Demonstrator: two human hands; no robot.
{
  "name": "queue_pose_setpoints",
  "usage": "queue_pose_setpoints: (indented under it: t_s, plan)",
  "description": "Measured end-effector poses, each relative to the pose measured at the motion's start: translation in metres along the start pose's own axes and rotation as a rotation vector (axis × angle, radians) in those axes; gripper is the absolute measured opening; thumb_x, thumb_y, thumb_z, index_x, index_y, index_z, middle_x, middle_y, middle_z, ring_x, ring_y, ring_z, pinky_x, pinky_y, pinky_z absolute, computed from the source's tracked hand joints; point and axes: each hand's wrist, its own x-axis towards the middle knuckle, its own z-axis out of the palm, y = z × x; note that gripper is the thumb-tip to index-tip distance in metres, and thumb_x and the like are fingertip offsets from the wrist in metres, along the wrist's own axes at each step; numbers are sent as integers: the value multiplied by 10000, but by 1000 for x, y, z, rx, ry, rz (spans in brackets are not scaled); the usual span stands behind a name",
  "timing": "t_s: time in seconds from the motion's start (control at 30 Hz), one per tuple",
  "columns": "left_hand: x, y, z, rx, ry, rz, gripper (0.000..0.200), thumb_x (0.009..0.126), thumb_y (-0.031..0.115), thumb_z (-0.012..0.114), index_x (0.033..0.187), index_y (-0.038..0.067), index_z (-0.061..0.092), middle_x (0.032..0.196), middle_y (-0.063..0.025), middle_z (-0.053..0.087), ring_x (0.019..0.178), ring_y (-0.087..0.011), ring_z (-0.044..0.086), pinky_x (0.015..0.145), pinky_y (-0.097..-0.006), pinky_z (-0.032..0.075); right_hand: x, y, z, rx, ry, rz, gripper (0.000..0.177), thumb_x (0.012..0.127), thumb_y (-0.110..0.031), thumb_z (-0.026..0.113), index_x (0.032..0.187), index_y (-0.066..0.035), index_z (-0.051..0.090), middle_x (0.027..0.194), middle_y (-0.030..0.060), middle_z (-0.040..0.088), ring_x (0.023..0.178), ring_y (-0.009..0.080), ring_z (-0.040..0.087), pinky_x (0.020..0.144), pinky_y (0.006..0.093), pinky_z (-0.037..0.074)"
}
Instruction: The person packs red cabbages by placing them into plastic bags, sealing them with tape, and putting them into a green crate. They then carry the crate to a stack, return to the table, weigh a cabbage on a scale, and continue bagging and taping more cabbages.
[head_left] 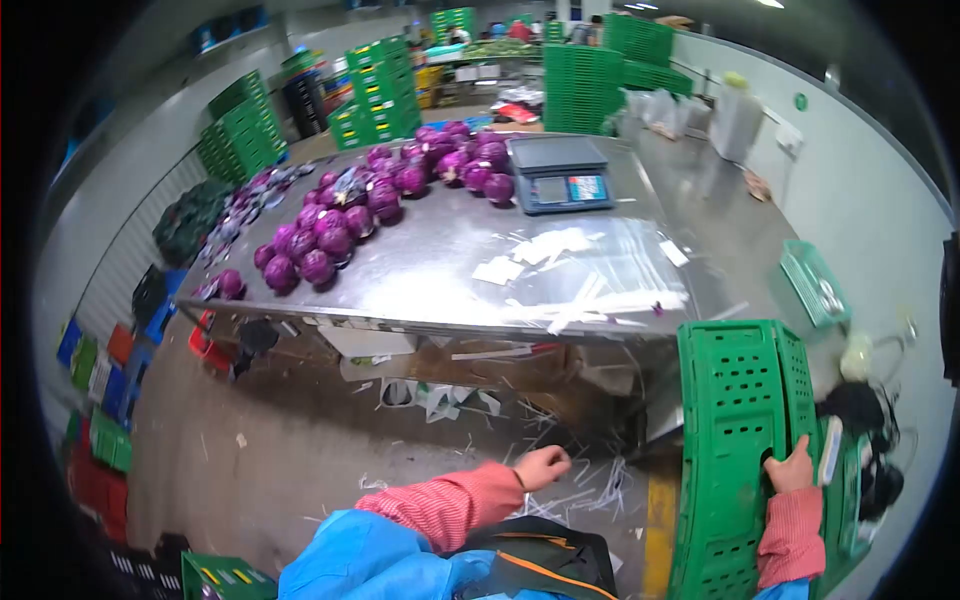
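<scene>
My right hand (792, 468) grips a green plastic crate (732, 400) by its edge, its fingertips hooked into an opening in the plastic. The crate stands tall at the right end of the steel table, with another green panel close against it. In front of my body, over the littered floor, my left hand (543, 467) is loosely curled into a fist, touching nothing that I can see. Beyond it, red cabbages (335, 222) lie heaped on the steel table (425, 270). A weighing scale (562, 178) sits near the table's far right.
White paper slips (550, 245) and clear film lie on the table. Strips of scrap (600, 495) litter the floor. Stacked green crates (582, 90) stand behind the table. A green basket (813, 282) is by the right wall, and crates (110, 440) line the left.
</scene>
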Motion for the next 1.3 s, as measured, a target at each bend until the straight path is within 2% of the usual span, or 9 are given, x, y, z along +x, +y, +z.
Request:
queue_pose_setpoints:
  t_s: [0.3,0.5,0.6,0.73,0.8,0.97,1.07,1.17,1.3]
  plan:
    - [156,169,20,195,-295,446,187,883,176,559,990,22,566,916,-107,605,860,-220,591,785,-325,473,251,-84,99,87,-191,-9,812,589,-315,728,1213,42,350,966,307,612,934,457,601,820,460,490]
    - [283,232,52,396,-355,704,195,855,167,573,1007,46,554,964,-135,563,950,-312,557,839,-384,451,310,-118,146,90,-331,14,843,603,-397,760,1214,24,358,947,293,618,906,432,615,794,473,496]
    - [338,251,79,617,-317,897,336,812,182,616,1119,74,532,1067,-141,544,1041,-347,518,895,-398,434,317,-107,129,144,-332,-69,683,681,-357,737,1176,11,443,961,265,622,919,422,609,799,469,487]
    - [419,232,119,960,-195,1199,534,783,372,640,1215,89,508,1165,-107,522,1181,-289,453,1023,-463,349,342,-75,101,105,-7,-224,331,788,-274,665,1047,-80,597,953,197,615,917,397,602,735,485,484]
    - [434,247,123,1210,-534,941,556,783,465,623,1201,109,534,1182,-85,514,1190,-275,440,1056,-484,281,346,-86,52,-325,163,-197,226,816,-265,637,962,-94,623,934,186,586,895,373,608,669,489,487]
    - [447,308,113,1150,-895,1105,410,762,385,674,1044,95,605,1001,-102,563,984,-280,547,868,-431,445,391,-62,32,-250,25,236,308,805,-215,648,1058,-86,529,954,189,542,869,358,572,683,470,475]
    - [420,379,74,1074,-1169,1250,328,715,310,707,905,67,596,907,-105,575,853,-300,596,697,-411,517,386,-60,36,-211,105,129,360,804,-239,644,1088,-79,490,937,181,542,860,361,560,687,465,466]
    - [394,409,44,1001,-1683,1111,277,711,307,713,781,70,590,791,-106,580,737,-306,625,631,-423,512,348,-71,42,-90,147,-49,388,784,-300,647,1051,-60,499,925,178,543,861,367,553,708,468,450]
    - [409,410,65,964,-2060,508,342,805,373,654,827,32,629,765,-132,636,739,-313,625,626,-409,491,257,-99,74,6,-398,-428,387,767,-422,599,877,-53,559,920,139,565,860,317,557,710,464,445]
